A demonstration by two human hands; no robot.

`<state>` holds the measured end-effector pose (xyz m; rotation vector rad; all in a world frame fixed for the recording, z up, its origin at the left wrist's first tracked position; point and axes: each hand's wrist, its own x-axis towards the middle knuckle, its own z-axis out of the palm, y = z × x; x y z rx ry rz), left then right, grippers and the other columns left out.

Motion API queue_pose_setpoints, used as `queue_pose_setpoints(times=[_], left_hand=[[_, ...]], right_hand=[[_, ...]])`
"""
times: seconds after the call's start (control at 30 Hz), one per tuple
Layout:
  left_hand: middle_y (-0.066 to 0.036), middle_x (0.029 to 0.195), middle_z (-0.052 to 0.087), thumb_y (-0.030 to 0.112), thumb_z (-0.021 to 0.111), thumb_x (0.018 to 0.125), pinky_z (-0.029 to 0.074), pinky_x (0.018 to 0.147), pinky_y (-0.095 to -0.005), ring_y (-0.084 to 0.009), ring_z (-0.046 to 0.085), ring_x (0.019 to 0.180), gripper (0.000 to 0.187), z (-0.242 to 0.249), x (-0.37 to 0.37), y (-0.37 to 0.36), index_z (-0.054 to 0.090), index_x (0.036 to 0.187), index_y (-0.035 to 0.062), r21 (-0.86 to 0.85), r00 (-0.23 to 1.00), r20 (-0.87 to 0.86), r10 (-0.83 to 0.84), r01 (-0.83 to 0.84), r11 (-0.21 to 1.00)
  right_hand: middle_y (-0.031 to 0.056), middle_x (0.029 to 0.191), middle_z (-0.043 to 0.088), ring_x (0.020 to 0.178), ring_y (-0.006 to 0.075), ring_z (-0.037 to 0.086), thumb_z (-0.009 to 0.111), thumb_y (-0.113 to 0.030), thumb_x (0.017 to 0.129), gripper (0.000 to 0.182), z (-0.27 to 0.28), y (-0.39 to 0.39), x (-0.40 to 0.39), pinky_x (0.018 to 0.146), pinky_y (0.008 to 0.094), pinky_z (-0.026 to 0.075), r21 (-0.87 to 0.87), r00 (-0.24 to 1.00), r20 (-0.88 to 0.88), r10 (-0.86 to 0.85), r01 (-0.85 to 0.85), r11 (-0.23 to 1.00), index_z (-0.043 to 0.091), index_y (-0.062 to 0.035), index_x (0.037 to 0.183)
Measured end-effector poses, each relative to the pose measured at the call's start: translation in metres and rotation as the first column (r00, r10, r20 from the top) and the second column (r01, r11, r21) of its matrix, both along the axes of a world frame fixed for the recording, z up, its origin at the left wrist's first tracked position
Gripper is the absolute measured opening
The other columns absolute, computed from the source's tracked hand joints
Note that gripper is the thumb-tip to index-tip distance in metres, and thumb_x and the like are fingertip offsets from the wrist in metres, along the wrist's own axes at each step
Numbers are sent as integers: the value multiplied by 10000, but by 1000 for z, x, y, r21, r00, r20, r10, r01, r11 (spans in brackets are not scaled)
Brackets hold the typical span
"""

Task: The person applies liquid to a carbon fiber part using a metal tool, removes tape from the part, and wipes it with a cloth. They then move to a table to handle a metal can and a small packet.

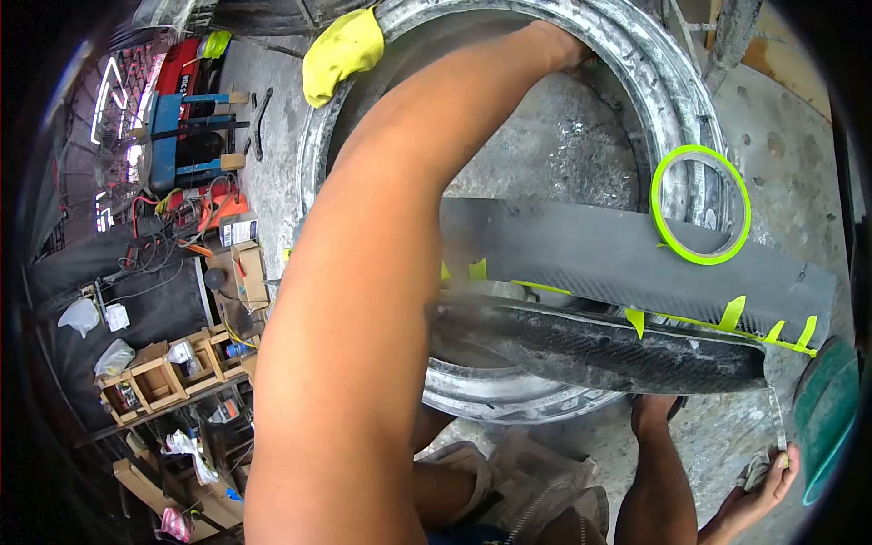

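Observation:
My left arm reaches across the view, and my left hand (565, 45) is at the upper inner edge of a large grey-white ring (668, 100), its fingers hidden. At the lower right, my right hand (767, 490) pinches the end of a thin pale strip (778, 420) that hangs from the black part's corner. This long black textured part (636, 352) lies beside a flat dark grey panel (563, 241) across the ring. Pieces of yellow-green tape (732, 313) line the panel's lower edge. A roll of green tape (746, 204) rests over the panel and ring.
A yellow cloth (343, 56) drapes over the ring's upper left. A green rounded object (828, 413) stands at the far right. Blue stands (166, 136), cables, a cardboard box (247, 274) and a wooden compartment rack (159, 380) are on the left. A bare leg (656, 472) shows below.

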<state>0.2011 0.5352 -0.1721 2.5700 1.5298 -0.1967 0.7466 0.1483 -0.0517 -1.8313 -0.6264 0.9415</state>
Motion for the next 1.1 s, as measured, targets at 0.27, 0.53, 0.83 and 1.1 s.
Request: queue_pose_setpoints(times=[0.27,0.53,0.83,1.1], left_hand=[[-145,1402,513,244,596,873,349,1088,-439,-287,489,1281,462,-15,-9,1,605,1315,110,201,944,68,-323,304,931],[-160,1527,419,179,521,922,269,1175,-457,-298,401,1396,462,-20,-16,-2,557,1374,86,274,915,67,-399,367,889],[-130,1516,444,202,444,976,281,1178,-393,-262,400,1402,455,-2,-25,-17,534,1408,92,206,941,73,-332,311,928],[-161,1468,494,230,496,962,319,1154,-395,-265,440,1372,456,-8,-42,-11,548,1388,77,429,905,-202,-375,426,797]], right_hand=[[57,1168,618,1051,141,554,603,-199,994,305,-3,5,-2,951,289,424,-1,995,92,38,-38,999,612,-24,1245],[63,1165,620,1061,146,557,585,-182,1002,297,-7,4,2,954,290,426,51,999,34,36,-38,998,611,-16,1247],[65,1163,608,1058,148,546,596,-183,989,317,-7,7,5,926,281,425,33,995,84,49,-52,998,613,-3,1249],[59,1125,620,1025,143,560,614,-189,979,319,-5,11,-2,913,278,428,22,995,88,57,-60,998,619,-4,1239]])
